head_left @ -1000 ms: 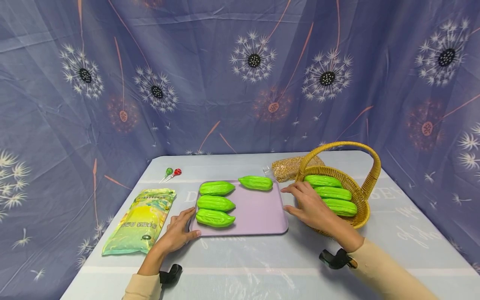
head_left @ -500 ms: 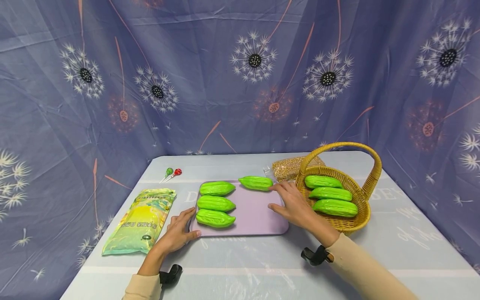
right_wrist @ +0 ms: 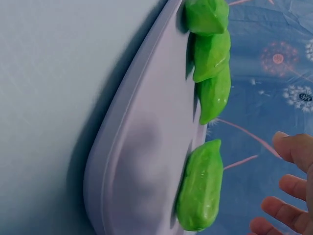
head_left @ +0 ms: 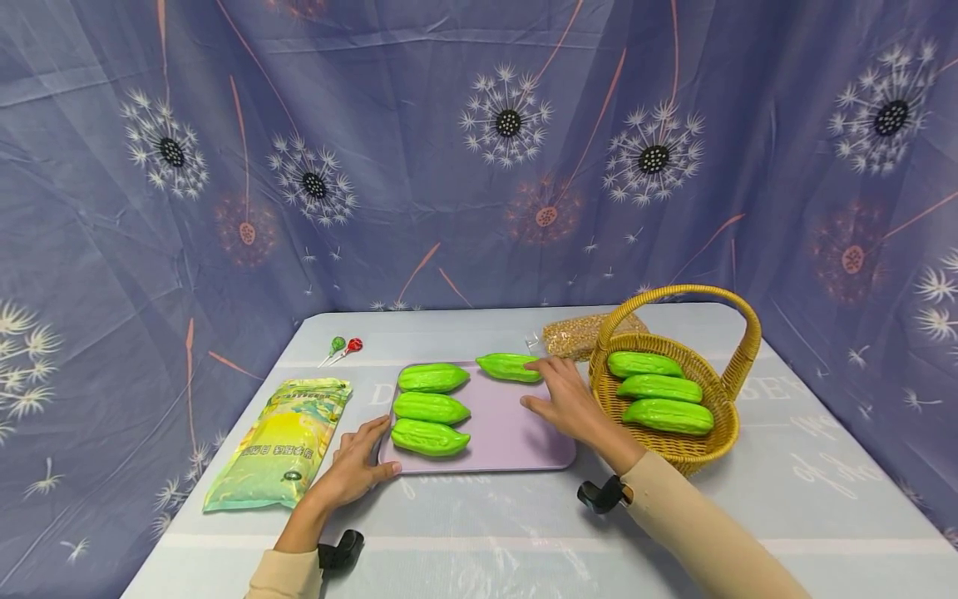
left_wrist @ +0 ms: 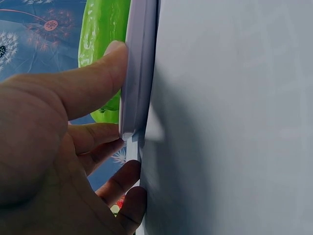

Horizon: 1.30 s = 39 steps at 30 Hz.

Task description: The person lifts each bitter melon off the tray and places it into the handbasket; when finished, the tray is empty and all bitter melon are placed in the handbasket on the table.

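Note:
A pale purple tray (head_left: 516, 424) lies mid-table. Three bright green, ridged bitter melons (head_left: 431, 407) lie in a column along its left side. A fourth bitter melon (head_left: 503, 366) lies at the back right. My left hand (head_left: 353, 467) touches the tray's near left corner, its thumb (left_wrist: 105, 73) against the rim and its other fingers loosely spread. Over the tray's right side hovers my right hand (head_left: 572, 403), fingers apart and holding nothing. In the head view its fingertips overlap the fourth melon's right end; the right wrist view shows a gap between them.
Right of the tray stands a wicker basket (head_left: 729, 424) with a tall handle and three more bitter melons (head_left: 660, 387). Behind it lies a bag of yellowish grains (head_left: 572, 336). A green-yellow packet (head_left: 280, 441) and two lollipops (head_left: 346, 344) lie on the left.
My right hand has moved left from the basket's edge to over the tray, by the back right melon. The left hand has stayed at the tray's corner.

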Available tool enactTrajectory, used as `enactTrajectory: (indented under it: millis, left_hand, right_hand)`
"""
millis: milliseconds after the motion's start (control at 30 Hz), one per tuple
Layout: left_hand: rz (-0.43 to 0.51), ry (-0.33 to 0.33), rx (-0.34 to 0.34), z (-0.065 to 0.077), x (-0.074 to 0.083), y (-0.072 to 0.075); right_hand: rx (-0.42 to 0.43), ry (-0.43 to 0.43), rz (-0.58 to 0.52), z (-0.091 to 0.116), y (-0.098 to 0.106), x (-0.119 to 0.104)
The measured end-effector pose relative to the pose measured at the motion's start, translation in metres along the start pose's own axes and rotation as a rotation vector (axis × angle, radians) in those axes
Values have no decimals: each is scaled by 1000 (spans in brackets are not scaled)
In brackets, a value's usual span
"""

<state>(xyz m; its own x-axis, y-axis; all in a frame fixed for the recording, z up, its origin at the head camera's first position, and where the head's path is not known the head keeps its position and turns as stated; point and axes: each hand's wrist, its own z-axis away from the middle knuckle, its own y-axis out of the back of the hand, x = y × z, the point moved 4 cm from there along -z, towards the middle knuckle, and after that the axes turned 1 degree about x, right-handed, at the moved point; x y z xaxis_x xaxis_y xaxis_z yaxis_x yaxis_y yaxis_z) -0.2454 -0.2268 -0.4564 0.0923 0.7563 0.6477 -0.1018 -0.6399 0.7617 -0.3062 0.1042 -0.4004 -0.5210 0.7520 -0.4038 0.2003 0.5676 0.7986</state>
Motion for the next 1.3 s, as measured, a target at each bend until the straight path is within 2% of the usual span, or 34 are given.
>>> enactTrajectory:
  millis: [300,533,967,1300]
  left_hand:
    - [2,-3,2,0,1,0]
    - [3,-4,2,0,2,0]
    - [-7,10,5,0,0,-1]
    - [-5,-6,5,0,0,-1]
  right_hand:
    - [-1,-82,-28,-9,-13,12]
    - [-6,-134,-11,-19,-21,20]
    - [-43,-198,-5,-28,-34,33]
    - [-76,-238,-27,-36,-43,38]
